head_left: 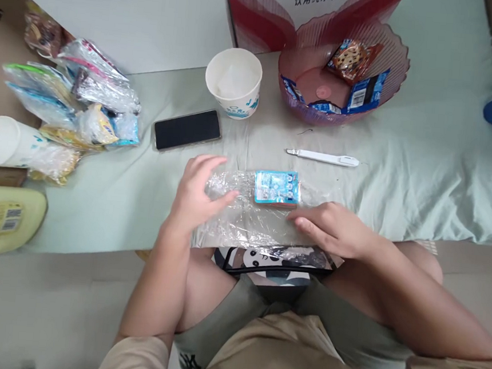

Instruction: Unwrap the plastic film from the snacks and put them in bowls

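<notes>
A small blue snack packet (277, 187) lies on a sheet of clear plastic film (242, 224) spread at the table's front edge. My left hand (198, 189) hovers at the film's left side, thumb and fingers apart, with nothing in it. On the right, my right hand (334, 228) is low over the film, index finger and thumb stretched towards the packet's lower right corner. Its other fingers are mostly hidden; whether it touches the film I cannot tell. A white utility knife (322, 157) rests behind the packet.
Behind the film are a phone (187, 129), a paper cup (234, 86) and a pink bowl (294, 68) with several snack packets. Several plastic bags (75, 98), another paper cup (6, 143) and a yellow bottle (3, 223) crowd the left. Boxes stand at the back.
</notes>
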The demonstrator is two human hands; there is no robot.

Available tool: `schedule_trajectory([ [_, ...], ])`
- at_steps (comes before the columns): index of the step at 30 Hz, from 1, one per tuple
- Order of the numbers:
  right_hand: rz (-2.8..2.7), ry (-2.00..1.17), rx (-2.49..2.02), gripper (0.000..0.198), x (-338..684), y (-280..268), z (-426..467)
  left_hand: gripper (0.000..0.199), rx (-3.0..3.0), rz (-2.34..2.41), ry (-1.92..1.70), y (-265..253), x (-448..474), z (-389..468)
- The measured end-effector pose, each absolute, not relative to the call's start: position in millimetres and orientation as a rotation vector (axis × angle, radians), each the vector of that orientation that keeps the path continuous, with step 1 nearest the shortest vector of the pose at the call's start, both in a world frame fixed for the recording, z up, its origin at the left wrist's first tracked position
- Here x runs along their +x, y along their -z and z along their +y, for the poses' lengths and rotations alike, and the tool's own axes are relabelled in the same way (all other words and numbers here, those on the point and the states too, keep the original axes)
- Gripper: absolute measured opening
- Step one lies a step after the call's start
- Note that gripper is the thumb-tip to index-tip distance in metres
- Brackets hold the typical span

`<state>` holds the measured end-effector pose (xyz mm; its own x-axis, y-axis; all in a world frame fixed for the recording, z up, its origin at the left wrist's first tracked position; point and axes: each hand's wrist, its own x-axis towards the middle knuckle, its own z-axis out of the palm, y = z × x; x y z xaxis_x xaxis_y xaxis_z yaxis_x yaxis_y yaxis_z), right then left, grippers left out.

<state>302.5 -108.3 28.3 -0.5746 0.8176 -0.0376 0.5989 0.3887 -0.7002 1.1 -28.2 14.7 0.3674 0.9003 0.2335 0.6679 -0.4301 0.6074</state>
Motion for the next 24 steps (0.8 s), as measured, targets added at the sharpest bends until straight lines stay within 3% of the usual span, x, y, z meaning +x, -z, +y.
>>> schedule_trajectory([
  [2,-2.25,-0.788,-1.32,0.026,297,-22,-107,0.077,2.353,1.306,-0.532,-9,12,-28],
  [3,-2.208,-0.664,-1.313,0.023,295,-19,-106,0.076,2.383,1.234,-0.452,-7,18,-28],
  [7,-2.204,-0.274,-1.232,0.023,285,-2,-103,0.027,2.292,1.091,-0.479,1,36,-29],
  [10,-2.251,-0.332,-1.292,0.044,280,12,-100,0.014,2.005,1.151,-0.625,2,43,-31],
  [13,-2.203,-0.433,-1.344,0.053,277,20,-96,0.018,1.603,1.165,-0.665,0,50,-32],
  [17,-2.132,-0.591,-1.287,0.048,279,20,-91,0.015,1.363,1.17,-0.665,-1,54,-29],
  [24,-2.009,-0.667,-1.181,0.033,291,5,-87,0.01,1.704,1.443,-0.697,3,44,-16],
])
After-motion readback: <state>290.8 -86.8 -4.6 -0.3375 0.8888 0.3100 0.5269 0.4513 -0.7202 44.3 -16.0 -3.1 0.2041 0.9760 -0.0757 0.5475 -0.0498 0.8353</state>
